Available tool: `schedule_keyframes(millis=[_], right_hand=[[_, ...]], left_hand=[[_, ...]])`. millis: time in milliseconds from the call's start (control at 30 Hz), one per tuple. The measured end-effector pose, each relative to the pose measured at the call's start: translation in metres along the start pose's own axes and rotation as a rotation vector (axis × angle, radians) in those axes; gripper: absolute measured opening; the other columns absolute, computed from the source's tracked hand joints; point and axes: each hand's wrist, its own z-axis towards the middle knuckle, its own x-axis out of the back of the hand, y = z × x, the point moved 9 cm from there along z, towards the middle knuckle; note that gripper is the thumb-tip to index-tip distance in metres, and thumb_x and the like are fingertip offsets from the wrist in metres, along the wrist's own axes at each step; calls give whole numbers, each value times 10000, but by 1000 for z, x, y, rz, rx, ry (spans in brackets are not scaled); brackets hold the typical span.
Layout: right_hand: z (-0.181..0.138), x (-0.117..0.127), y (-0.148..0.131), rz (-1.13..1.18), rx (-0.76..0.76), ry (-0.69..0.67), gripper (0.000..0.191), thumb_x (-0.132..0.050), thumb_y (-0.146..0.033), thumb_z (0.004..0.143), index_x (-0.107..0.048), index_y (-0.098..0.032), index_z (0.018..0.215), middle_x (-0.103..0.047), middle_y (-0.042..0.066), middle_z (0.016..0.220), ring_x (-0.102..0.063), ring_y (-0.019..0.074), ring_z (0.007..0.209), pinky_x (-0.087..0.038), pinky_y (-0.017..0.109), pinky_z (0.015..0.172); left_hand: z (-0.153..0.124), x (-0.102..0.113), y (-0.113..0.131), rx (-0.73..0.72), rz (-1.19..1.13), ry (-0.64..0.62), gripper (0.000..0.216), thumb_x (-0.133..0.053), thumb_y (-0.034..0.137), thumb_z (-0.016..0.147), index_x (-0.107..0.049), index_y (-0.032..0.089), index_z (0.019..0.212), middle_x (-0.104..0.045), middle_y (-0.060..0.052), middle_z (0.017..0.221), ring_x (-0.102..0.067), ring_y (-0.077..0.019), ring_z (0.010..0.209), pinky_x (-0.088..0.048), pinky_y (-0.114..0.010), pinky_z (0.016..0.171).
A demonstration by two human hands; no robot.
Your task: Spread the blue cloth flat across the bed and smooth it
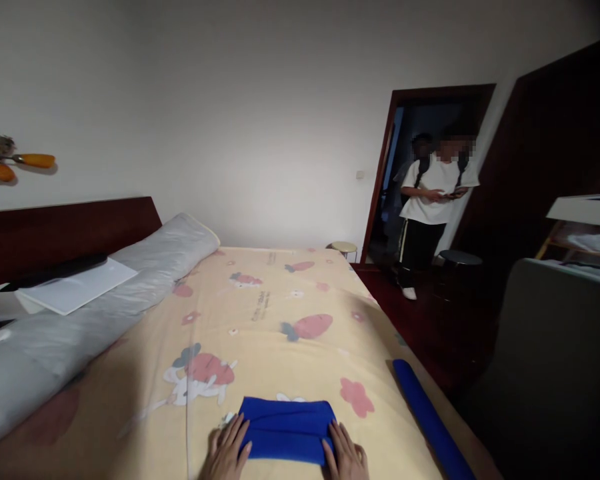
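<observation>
On the bed [260, 367], a broad flat support, a folded blue cloth [290, 445] lies between the left hand [228, 448] and right hand [346, 455], their fingers loosely spread across its opposite ends, apparently to press its folds flat.

left hand [229, 445] + right hand [346, 450] on blue cloth [287, 430]; patterned sheet [260, 360] beneath
</observation>
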Motion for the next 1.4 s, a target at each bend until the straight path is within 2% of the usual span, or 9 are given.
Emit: schedule_keyframes(millis=[167, 400, 500, 600, 800, 900, 1067, 1167, 1400], right_hand=[[-2, -10, -10, -47, -96, 12, 450, -358, -407, 953, -581, -314, 1334, -549, 103, 1420, -521, 322, 1308, -464, 557, 979], [23, -55, -104, 150, 86, -407, 465, -392, -329, 930, -548, -312, 1368, -529, 14, 1421, -497, 254, 1336, -439, 484, 1083], [27, -45, -81, 92, 34, -346, 433, -387, -357, 938, -603, -309, 1311, -583, 36, 1374, -525, 275, 1310, -441, 509, 1059], [19, -24, -35, 21, 40, -188, 387, -397, -391, 942, -654, -343, 1227, -626, 51, 1333, -555, 285, 1277, -471, 491, 986], [1, -13, 9, -81, -39, -110, 412, -383, -346, 937, -633, -337, 1263, -551, 74, 1417, -480, 332, 1345, -451, 592, 984], [12, -17, -19, -62, -86, -164, 491, -311, -388, 970, -539, -251, 1383, -445, 107, 1485, -446, 326, 1369, -447, 600, 1027], [31, -39, -107, 137, 73, -463, 521, -234, -420, 996, -433, -277, 1455, -382, 30, 1517, -387, 252, 1411, -397, 528, 1127], [34, -42, -110, 150, 50, -561, 509, -243, -399, 990, -475, -281, 1428, -417, 12, 1500, -387, 254, 1412, -375, 547, 1139], [19, -12, -7, -2, 12, -278, 405, -405, -347, 948, -595, -374, 1304, -505, 30, 1447, -454, 303, 1367, -472, 557, 1014]], left_hand=[[1, 19, 19, -61, 129, 236, 504, -449, 332, 949, -438, 296, 1451, -538, -17, 1457, -544, -185, 1290, -442, -344, 988], [38, 0, 111, -276, -46, 171, 351, -407, 347, 979, -646, 274, 1225, -742, 33, 1155, -690, -124, 1013, -532, -255, 872], [39, 0, 94, -268, -62, 64, 382, -386, 392, 996, -581, 306, 1313, -692, 50, 1259, -665, -123, 1086, -515, -256, 893], [21, 6, 48, -223, -32, 7, 407, -399, 407, 994, -507, 355, 1383, -638, 67, 1341, -628, -114, 1154, -482, -270, 940], [-6, 11, -8, -41, 118, 153, 371, -438, 400, 966, -621, 329, 1281, -615, 11, 1378, -594, -177, 1215, -451, -348, 947], [8, 6, 14, -21, 65, 153, 337, -445, 403, 963, -682, 307, 1182, -638, 0, 1351, -612, -192, 1200, -466, -360, 964], [44, -6, 91, -211, -120, 51, 345, -411, 354, 985, -644, 266, 1223, -724, 14, 1202, -675, -131, 1076, -524, -273, 923], [50, -12, 98, -217, -172, -44, 338, -419, 366, 976, -655, 303, 1211, -713, 20, 1223, -675, -155, 1088, -543, -296, 918], [15, 8, -12, -30, 25, -13, 353, -422, 358, 970, -643, 327, 1243, -674, 14, 1296, -634, -189, 1168, -528, -361, 910]])
